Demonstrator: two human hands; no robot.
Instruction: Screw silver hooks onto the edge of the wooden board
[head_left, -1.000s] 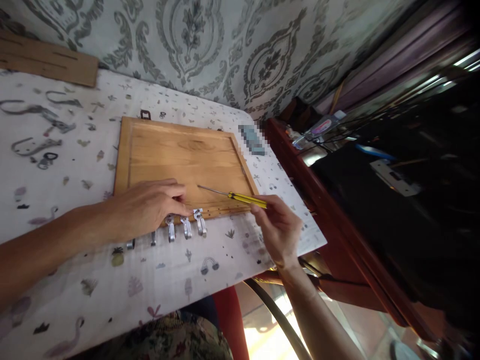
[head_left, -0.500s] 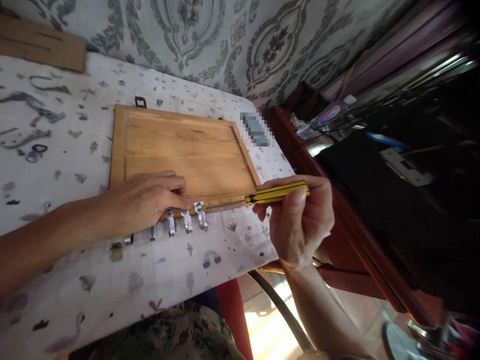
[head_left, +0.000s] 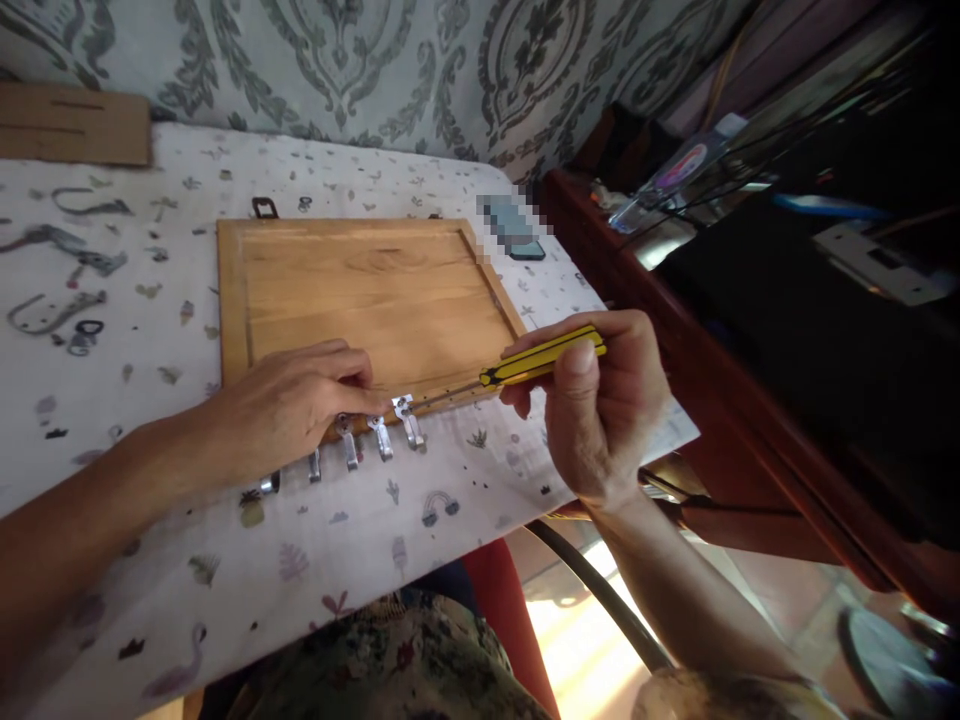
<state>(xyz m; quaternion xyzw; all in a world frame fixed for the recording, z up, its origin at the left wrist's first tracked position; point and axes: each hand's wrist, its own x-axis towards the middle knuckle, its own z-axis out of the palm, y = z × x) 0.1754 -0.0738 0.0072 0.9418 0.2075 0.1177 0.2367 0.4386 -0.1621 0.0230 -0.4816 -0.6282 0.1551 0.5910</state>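
Note:
A wooden board (head_left: 360, 300) with a raised rim lies on the cloth-covered table. Several small metal hooks (head_left: 412, 428) line its near edge, their curved ends hanging over the side. My left hand (head_left: 289, 405) rests across that edge with fingers bent, the fingertips holding the rightmost hook's plate. In my right hand (head_left: 604, 415) is a yellow and black screwdriver (head_left: 544, 357), its handle gripped between thumb and fingers. The thin shaft slants down to the left, and its tip meets the plate of that rightmost hook. Small holes show along the edge to its right.
Loose curved metal hooks (head_left: 56, 310) lie on the left of the table. A cardboard piece (head_left: 75, 125) sits at the back left, a phone (head_left: 529, 250) beyond the board. On the right, a dark red wooden cabinet (head_left: 720, 470) carries a plastic bottle (head_left: 679, 175).
The camera view has shifted slightly. The screwdriver handle sits a little higher and more tilted, its tip still at the rightmost hook. My left hand stays in place on the board's edge.

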